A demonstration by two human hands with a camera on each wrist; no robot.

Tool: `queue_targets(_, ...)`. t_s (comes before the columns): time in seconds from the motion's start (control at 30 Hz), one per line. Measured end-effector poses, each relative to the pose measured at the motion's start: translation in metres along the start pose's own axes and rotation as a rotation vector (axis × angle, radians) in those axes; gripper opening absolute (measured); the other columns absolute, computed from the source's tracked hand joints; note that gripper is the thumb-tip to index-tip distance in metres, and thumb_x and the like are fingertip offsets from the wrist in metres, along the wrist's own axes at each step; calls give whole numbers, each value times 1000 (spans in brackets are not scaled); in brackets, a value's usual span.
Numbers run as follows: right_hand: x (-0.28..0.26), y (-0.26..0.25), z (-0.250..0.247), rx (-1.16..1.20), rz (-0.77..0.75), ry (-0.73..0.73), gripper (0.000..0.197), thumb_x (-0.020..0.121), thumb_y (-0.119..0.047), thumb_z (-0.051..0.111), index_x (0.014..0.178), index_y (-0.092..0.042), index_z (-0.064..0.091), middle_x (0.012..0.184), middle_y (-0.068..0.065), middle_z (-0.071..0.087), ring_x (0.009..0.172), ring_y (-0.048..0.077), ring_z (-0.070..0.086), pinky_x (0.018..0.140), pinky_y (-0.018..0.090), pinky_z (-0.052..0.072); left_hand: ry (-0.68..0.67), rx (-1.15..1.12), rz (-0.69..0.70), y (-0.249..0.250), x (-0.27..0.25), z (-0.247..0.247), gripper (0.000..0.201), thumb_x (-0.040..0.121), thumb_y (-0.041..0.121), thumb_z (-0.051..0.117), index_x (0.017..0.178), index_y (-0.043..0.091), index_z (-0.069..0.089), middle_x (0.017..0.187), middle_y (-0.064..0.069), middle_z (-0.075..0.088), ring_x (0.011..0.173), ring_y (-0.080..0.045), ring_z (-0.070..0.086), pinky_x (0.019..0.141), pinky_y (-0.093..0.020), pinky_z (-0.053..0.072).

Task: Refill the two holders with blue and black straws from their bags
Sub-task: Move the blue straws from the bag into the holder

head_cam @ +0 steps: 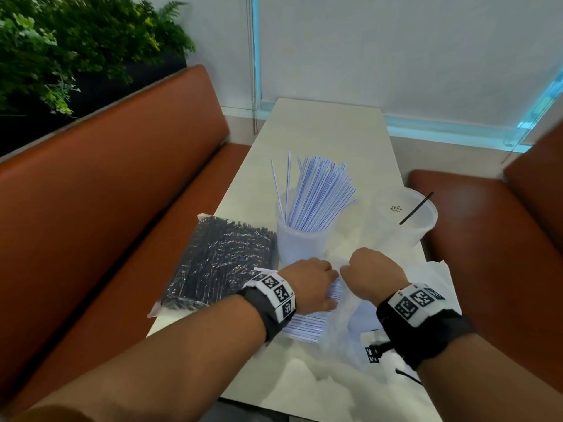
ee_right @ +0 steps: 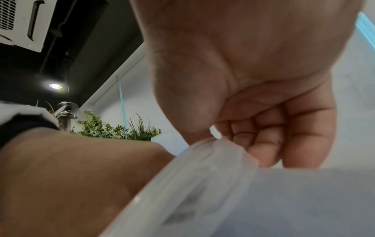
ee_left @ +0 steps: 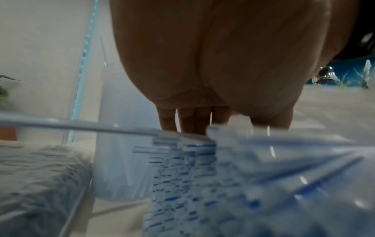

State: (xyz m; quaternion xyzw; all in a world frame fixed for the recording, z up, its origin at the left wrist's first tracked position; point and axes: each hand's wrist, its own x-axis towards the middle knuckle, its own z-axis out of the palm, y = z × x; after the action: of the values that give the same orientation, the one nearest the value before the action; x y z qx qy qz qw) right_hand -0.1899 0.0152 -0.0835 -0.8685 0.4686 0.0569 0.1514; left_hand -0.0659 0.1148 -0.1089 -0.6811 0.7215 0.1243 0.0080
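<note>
Head view: on the bench [head_cam: 329, 129], the left hand [head_cam: 307, 283] grasps blue straws [head_cam: 307, 324] at 6 o'clock; the right hand [head_cam: 373, 274] pinches their clear bag [head_cam: 341, 327]. The blue holder [head_cam: 300, 239] stands at centre, the black bag [head_cam: 219, 263] at 9, the second holder [head_cam: 408, 220] at 3.

Left wrist: fingers [ee_left: 188, 121] curl onto the straws [ee_left: 182, 176].

Right wrist: fingers [ee_right: 267, 141] clench the bag [ee_right: 223, 160].

Café: booth seats [head_cam: 122, 190], table [head_cam: 329, 132]

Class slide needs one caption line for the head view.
Both hands, left hand and right hand, work the blue-straw bag open before a filled holder.
</note>
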Motion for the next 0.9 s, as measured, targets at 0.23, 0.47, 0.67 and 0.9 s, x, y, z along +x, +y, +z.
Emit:
queue_targets(0.23, 0, 4, 1, -37, -33, -16, 23, 98, -34, 48, 80, -19, 47, 83, -2, 49, 95, 25, 60, 75, 29, 41, -54, 55, -11, 7, 13, 2, 44, 101, 39, 50, 133, 8, 51, 120, -13, 54, 110, -32, 53, 87, -43, 48)
queue_targets(0.47, -6, 2, -1, -27, -63, 111, 41, 93, -43, 51, 132, -35, 54, 131, 2, 50, 121, 25, 46, 87, 38, 43, 7, 195, -42, -1, 8, -10, 39, 99, 35, 54, 130, 10, 51, 120, -9, 57, 107, -29, 57, 76, -39, 43)
queue_targets(0.67, -6, 5, 0, 18, -58, 91, 33, 97, -36, 41, 124, -46, 58, 128, -10, 59, 116, 18, 58, 97, 38, 38, 16, 276, -105, -28, -17, -23, 20, 96, 20, 55, 114, 13, 48, 79, -2, 56, 65, -27, 55, 59, -35, 42)
queue_targets(0.9, -6, 12, 5, 145, -28, 85, 34, 98, -33, 38, 121, -46, 60, 128, -14, 58, 115, 15, 58, 98, 39, 33, 43, 265, -116, -78, -51, -29, 24, 95, 37, 54, 114, 23, 49, 93, 0, 66, 80, -27, 66, 70, -37, 53)
